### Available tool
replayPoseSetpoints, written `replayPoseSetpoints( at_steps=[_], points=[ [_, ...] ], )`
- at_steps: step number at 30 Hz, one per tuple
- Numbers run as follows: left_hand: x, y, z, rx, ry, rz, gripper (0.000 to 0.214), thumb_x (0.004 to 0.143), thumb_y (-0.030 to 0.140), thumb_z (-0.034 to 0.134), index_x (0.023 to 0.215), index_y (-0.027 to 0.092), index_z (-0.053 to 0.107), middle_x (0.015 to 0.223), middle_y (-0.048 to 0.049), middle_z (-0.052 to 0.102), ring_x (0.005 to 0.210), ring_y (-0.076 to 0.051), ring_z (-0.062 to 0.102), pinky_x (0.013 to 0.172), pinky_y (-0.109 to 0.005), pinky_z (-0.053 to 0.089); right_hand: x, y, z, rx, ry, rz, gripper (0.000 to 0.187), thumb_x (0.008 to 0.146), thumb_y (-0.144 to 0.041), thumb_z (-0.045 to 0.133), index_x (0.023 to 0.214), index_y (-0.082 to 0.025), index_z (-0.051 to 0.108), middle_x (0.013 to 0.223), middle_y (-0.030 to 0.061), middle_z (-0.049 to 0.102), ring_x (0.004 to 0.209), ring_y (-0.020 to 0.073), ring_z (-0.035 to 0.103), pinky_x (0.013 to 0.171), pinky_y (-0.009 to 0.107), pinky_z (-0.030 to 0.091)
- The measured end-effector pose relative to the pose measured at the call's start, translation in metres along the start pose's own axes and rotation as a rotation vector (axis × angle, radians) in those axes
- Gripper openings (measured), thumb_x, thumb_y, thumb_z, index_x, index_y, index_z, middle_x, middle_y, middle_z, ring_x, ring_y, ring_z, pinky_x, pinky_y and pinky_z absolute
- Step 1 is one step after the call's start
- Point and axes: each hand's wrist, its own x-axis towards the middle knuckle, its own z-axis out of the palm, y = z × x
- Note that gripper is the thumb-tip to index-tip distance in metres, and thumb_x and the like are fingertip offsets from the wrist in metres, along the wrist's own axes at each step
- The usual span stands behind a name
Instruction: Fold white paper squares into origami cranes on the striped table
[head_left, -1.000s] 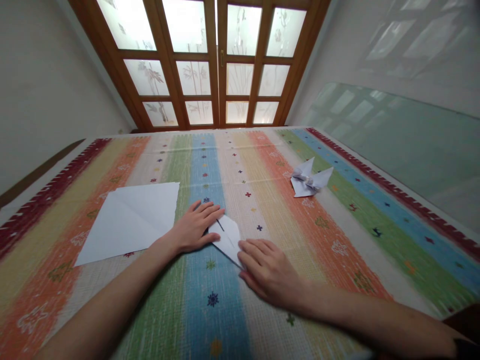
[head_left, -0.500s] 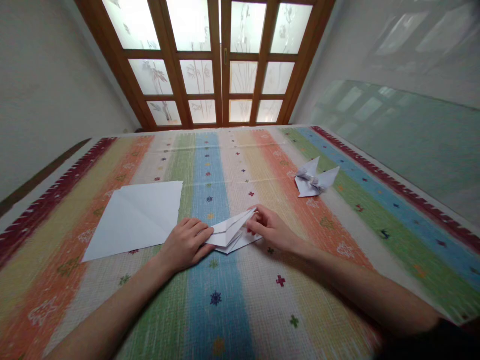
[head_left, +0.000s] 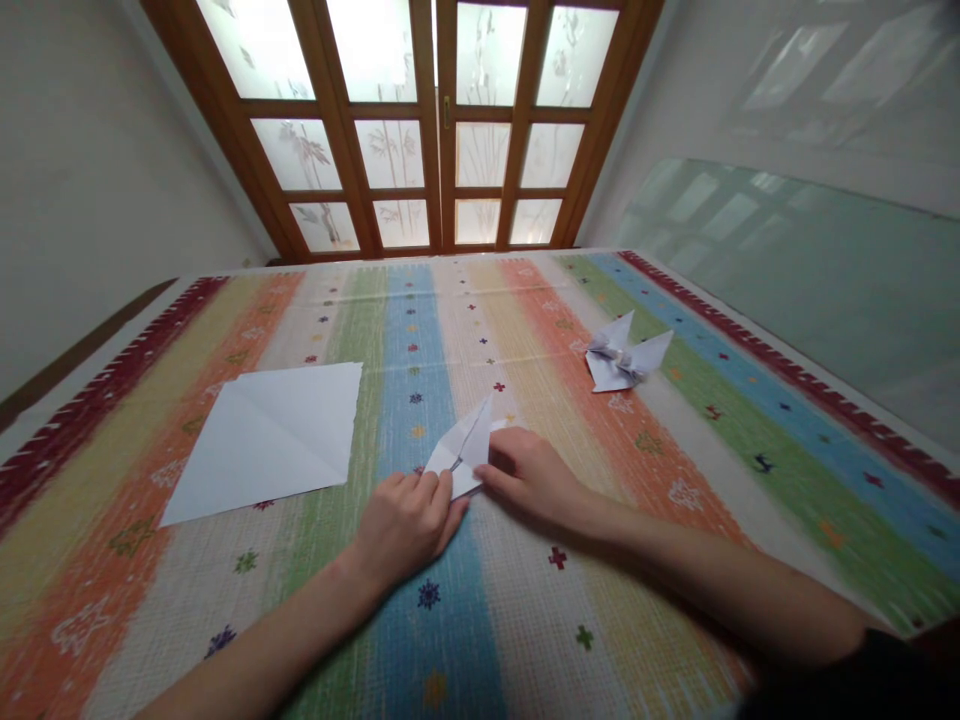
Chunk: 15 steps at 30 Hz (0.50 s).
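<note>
Between my two hands, low over the striped tablecloth [head_left: 525, 590], is a piece of folded white paper [head_left: 472, 440] with a pointed tip toward the far side. My left hand [head_left: 409, 515] grips its lower left part, fingers curled over the edge and thumb close beneath. On the right side, my right hand [head_left: 529, 475] pinches the paper, its thumb on the near face; the other fingers are partly hidden behind it. A slit between folds shows in the middle of the paper.
To the left lies a small stack of square white paper sheets [head_left: 274, 440] with a diagonal crease on top. A finished-looking folded paper figure [head_left: 626, 352] with two upright points sits at the right. Wooden glazed doors [head_left: 442, 150] stand beyond the table.
The folded paper has turned more upright, its tip now farther left. My left hand has shifted right and nearer to me, and my right hand has closed in on the paper's right side.
</note>
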Motion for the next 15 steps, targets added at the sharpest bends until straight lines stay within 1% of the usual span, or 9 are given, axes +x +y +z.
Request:
replayPoseSetpoints(
  at_steps=[2, 4, 6, 7, 9, 10, 12, 13, 15],
  points=[
    [0.001, 0.006, -0.002, -0.046, -0.024, -0.014, 0.043, 0.097, 0.047, 0.041, 0.075, 0.016, 0.061, 0.062, -0.0058, 0.06, 0.058, -0.021, 0.059, 0.053, -0.032, 0.038, 0.005, 0.007, 0.006, -0.041, 0.05, -0.019, 0.018, 0.087, -0.021, 0.06, 0.07, -0.017, 0.057, 0.076, 0.0037, 0.062, 0.075, 0.0171, 0.053, 0.072, 0.031, 0.038],
    [0.003, 0.002, -0.005, -0.104, -0.031, 0.005, 0.05, 0.096, 0.056, 0.039, 0.073, 0.017, 0.06, 0.063, -0.0061, 0.061, 0.057, -0.021, 0.058, 0.052, -0.032, 0.039, 0.011, 0.015, 0.009, -0.039, 0.084, -0.047, 0.015, 0.087, -0.018, 0.057, 0.072, -0.018, 0.059, 0.086, 0.0056, 0.066, 0.084, 0.0188, 0.056, 0.079, 0.034, 0.039],
    [0.004, -0.012, -0.007, -0.164, -0.001, 0.03, 0.052, 0.096, 0.058, 0.037, 0.08, 0.016, 0.063, 0.068, -0.0068, 0.063, 0.06, -0.02, 0.058, 0.055, -0.033, 0.042, 0.02, 0.022, 0.008, -0.029, 0.093, -0.063, 0.011, 0.087, -0.018, 0.057, 0.078, -0.018, 0.063, 0.099, 0.0076, 0.067, 0.093, 0.0206, 0.056, 0.084, 0.037, 0.04],
    [0.005, -0.021, -0.007, -0.193, 0.022, 0.053, 0.05, 0.097, 0.056, 0.037, 0.088, 0.015, 0.065, 0.076, -0.0085, 0.067, 0.066, -0.021, 0.06, 0.059, -0.033, 0.045, 0.025, 0.026, 0.007, -0.021, 0.073, -0.08, 0.01, 0.087, -0.018, 0.058, 0.079, -0.018, 0.064, 0.1, 0.0081, 0.066, 0.093, 0.0208, 0.056, 0.084, 0.037, 0.04],
    [0.007, -0.038, -0.005, -0.208, 0.062, 0.103, 0.048, 0.096, 0.054, 0.04, 0.106, 0.014, 0.065, 0.1, -0.0131, 0.071, 0.088, -0.026, 0.064, 0.075, -0.039, 0.049, 0.035, 0.031, 0.003, -0.031, 0.027, -0.099, 0.009, 0.087, -0.02, 0.06, 0.08, -0.018, 0.065, 0.1, 0.0081, 0.066, 0.095, 0.0217, 0.055, 0.087, 0.039, 0.041],
    [0.007, -0.045, -0.002, -0.203, 0.052, 0.133, 0.049, 0.097, 0.053, 0.04, 0.114, 0.013, 0.063, 0.114, -0.0147, 0.069, 0.101, -0.029, 0.062, 0.084, -0.042, 0.048, 0.04, 0.033, 0.002, -0.053, 0.023, -0.093, 0.008, 0.085, -0.021, 0.062, 0.079, -0.017, 0.064, 0.1, 0.0086, 0.065, 0.096, 0.0227, 0.055, 0.087, 0.04, 0.041],
    [0.007, -0.055, 0.006, -0.215, -0.024, 0.165, 0.05, 0.098, 0.051, 0.04, 0.125, 0.014, 0.059, 0.132, -0.015, 0.062, 0.118, -0.031, 0.057, 0.093, -0.046, 0.044, 0.046, 0.035, 0.002, -0.113, 0.028, -0.062, 0.008, 0.084, -0.024, 0.065, 0.081, -0.017, 0.064, 0.1, 0.0097, 0.065, 0.097, 0.025, 0.055, 0.087, 0.042, 0.042],
    [0.007, -0.057, 0.011, -0.227, -0.071, 0.154, 0.049, 0.098, 0.05, 0.04, 0.127, 0.015, 0.058, 0.136, -0.0139, 0.059, 0.123, -0.031, 0.054, 0.097, -0.047, 0.042, 0.047, 0.036, 0.003, -0.137, 0.047, -0.044, 0.01, 0.083, -0.026, 0.066, 0.087, -0.016, 0.064, 0.101, 0.0107, 0.064, 0.098, 0.0263, 0.055, 0.087, 0.043, 0.043],
    [0.005, -0.058, 0.019, -0.257, -0.161, 0.119, 0.049, 0.098, 0.05, 0.041, 0.13, 0.017, 0.056, 0.139, -0.0121, 0.057, 0.128, -0.031, 0.05, 0.102, -0.049, 0.038, 0.047, 0.036, 0.007, -0.167, 0.112, -0.035, 0.028, 0.082, -0.027, 0.067, 0.106, -0.014, 0.062, 0.11, 0.0142, 0.063, 0.104, 0.0292, 0.054, 0.089, 0.046, 0.044]
  ],
)
